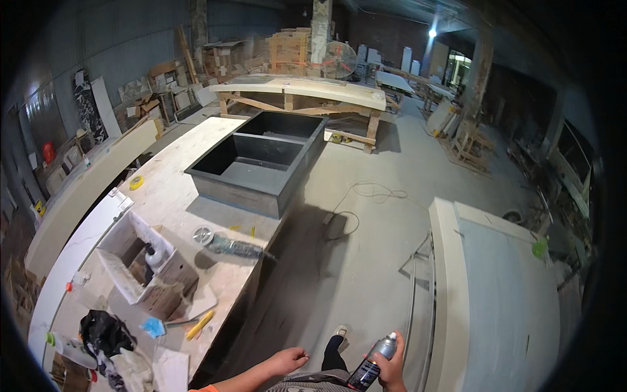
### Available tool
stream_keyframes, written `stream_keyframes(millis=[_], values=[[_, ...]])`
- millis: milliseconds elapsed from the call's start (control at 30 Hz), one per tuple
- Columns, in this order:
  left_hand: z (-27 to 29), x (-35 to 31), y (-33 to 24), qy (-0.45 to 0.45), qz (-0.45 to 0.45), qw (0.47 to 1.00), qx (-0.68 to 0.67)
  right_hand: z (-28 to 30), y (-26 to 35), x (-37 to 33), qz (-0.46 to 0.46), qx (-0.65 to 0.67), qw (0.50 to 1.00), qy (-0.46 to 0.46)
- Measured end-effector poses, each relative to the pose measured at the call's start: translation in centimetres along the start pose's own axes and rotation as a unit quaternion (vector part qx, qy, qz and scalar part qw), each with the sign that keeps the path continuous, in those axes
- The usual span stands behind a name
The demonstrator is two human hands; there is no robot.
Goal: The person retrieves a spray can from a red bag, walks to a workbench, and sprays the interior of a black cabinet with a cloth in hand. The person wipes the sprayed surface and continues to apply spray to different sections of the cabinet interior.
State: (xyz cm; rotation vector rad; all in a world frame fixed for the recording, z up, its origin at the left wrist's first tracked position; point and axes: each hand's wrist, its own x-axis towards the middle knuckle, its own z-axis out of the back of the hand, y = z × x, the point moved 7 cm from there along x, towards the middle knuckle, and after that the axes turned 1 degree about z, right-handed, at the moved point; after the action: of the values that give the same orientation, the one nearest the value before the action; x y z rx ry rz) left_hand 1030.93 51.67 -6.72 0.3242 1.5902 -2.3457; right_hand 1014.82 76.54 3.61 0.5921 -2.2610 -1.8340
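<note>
My right hand (394,366) is wrapped round a dark spray can (366,374) with a silver top, held tilted near my body at the bottom of the view. Left of it, my left hand (290,360) is loosely curled with nothing visible in it, apart from the table. On the worktable (176,153) at the left sits a dark two-basin sink (251,189). Nearer me are a long object with a round silver end (235,247), an open cardboard box (160,284) holding a bottle (153,256), and a yellow utility knife (200,325).
A crumpled black bag (106,333) and a white bottle (73,351) lie at the near left. A pale slab-topped bench (503,274) stands to my right. Between them, a cord (375,189) loops on the floor. Beyond the sink stands a wooden-framed table (294,88).
</note>
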Motion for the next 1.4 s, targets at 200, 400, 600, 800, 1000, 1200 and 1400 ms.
stream_keyframes(millis=[200, 400, 600, 800, 1000, 1200, 1400], values=[[8.5, 15.2, -4.7, -0.073, 0.06, 0.994, -0.063, 2.9, 1.7, 25.6, -0.057, 0.167, 0.98, -0.088], [20.7, 22.3, -14.0, -0.22, -0.023, 0.966, -0.133, 0.2, 2.1, 45.0, -0.205, 0.251, 0.943, -0.075], [39.3, 27.4, -23.6, -0.394, -0.056, 0.917, 0.036, -7.8, 2.5, 56.4, -0.307, 0.227, 0.922, 0.06], [55.2, 44.4, -22.6, -0.396, 0.008, 0.886, 0.242, -5.9, 4.1, 75.1, -0.234, 0.196, 0.952, -0.025], [62.3, 56.3, -17.4, -0.376, 0.143, 0.87, 0.286, -6.3, 8.4, 87.6, -0.188, 0.058, 0.974, -0.114], [71.1, 54.9, -10.2, -0.447, 0.275, 0.77, 0.363, -11.5, 8.5, 101.3, -0.191, 0.083, 0.977, -0.042], [82.3, 50.3, -2.3, -0.502, 0.493, 0.674, 0.225, -26.1, 12.5, 113.2, -0.117, 0.021, 0.979, 0.168]])
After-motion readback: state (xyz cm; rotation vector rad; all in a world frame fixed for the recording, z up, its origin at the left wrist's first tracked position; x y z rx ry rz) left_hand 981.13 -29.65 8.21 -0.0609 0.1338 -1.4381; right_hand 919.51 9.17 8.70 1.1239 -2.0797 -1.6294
